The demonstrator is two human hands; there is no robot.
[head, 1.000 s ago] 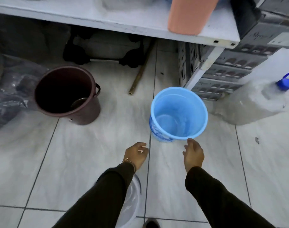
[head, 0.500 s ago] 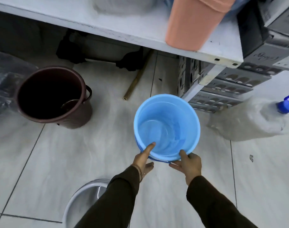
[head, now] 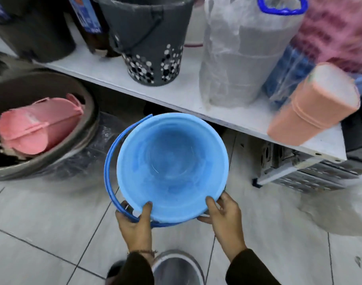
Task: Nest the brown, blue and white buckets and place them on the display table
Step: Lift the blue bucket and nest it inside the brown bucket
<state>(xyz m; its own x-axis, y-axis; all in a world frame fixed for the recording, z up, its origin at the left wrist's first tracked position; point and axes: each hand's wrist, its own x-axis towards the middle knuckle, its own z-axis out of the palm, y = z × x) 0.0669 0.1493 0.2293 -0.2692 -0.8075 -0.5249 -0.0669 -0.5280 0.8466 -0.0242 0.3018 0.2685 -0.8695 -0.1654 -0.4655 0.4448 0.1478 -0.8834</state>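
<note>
The blue bucket (head: 171,167) is lifted off the floor in front of me, its mouth tipped toward the camera, its darker blue handle hanging at the left. My left hand (head: 135,225) grips the near rim and the handle, thumb inside the bucket. My right hand (head: 223,214) grips the near rim on the right, thumb inside. The white bucket (head: 177,268) stands on the floor below my wrists, partly hidden by my sleeves. The brown bucket is out of view.
The white display table (head: 196,99) runs across the top with a dark grey dotted bucket (head: 153,40), a plastic-wrapped stack (head: 239,52) and a peach container (head: 311,105). A large grey tub (head: 52,161) holding pink items sits at the left on the tiled floor.
Both hands went from reaching to gripping the blue bucket's near rim and have lifted it off the floor. The view swung up and left, so the brown bucket left the frame.
</note>
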